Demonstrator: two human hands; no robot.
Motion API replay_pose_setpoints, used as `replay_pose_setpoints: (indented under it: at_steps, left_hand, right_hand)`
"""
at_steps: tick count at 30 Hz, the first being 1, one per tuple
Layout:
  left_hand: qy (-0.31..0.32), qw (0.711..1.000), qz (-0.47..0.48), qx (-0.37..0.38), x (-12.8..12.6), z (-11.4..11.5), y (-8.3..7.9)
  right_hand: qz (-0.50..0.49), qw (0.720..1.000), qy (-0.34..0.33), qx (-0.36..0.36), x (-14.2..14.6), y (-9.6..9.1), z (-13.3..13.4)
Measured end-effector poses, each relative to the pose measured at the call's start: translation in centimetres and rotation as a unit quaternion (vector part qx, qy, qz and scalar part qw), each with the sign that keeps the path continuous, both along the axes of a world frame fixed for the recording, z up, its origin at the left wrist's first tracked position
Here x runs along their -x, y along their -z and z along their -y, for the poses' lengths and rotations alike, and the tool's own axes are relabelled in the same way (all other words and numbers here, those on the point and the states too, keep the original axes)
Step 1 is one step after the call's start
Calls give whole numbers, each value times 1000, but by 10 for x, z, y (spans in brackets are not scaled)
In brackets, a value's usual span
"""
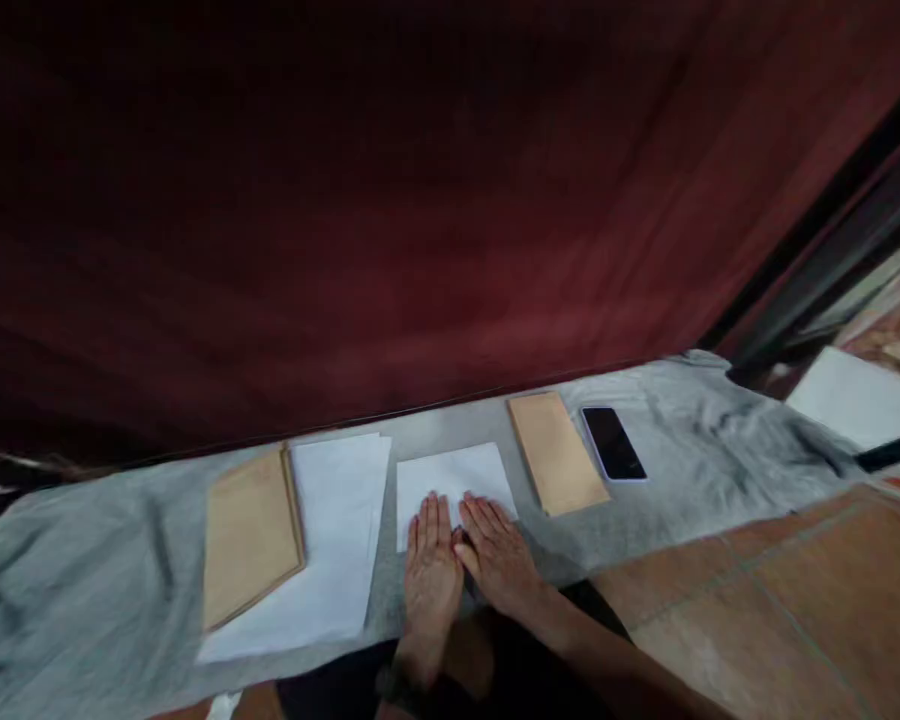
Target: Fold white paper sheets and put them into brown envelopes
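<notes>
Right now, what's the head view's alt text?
Left hand and right hand rest flat on white rectangular paper over grey cloth. Leftward, stacked tan pieces overlap larger white sheets; rightward lie a tan rectangle and dark-screened phone.

Grey rumpled cloth [682,450], soft and matt, spans the lower frame. Smooth matt paper: large white rectangular sheets [337,560], lower left; small white rectangular sheet [450,475], lower centre. Matt tan paper pieces [251,540] at left. Smooth black-faced rectangular phone [615,445], right of centre. Matt terracotta-coloured floor tiles [795,590], lower right.

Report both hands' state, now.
Left hand: open, fingers laid flat on the smaller white paper, gripping nothing.
Right hand: open, fingers flat on that same paper, gripping nothing.
</notes>
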State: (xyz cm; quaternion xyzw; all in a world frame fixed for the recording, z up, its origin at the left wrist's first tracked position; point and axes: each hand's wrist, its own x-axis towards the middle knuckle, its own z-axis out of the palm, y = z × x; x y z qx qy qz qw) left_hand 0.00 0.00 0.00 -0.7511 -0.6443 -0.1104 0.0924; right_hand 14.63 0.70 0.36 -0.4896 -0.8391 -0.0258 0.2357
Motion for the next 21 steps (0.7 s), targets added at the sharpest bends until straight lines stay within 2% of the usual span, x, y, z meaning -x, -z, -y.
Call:
replay_pose_setpoints:
  at_steps: [8, 16, 19, 21]
  left_hand:
    - [-82, 993, 76, -24, -1, 16, -5]
    - [-138, 985, 98, -38, 9, 36, -9]
    - [-129, 986, 102, -41, 5, 30, -17]
    - [-87, 990, 104, -31, -2, 19, -24]
  right_hand:
    - [20, 998, 53, 4, -26, 6, 7]
    - [13, 997, 78, 23, -44, 6, 14]
    - [-34, 996, 74, 38, -38, 2, 8]
    - [-66, 995, 48, 60, -28, -4, 0]
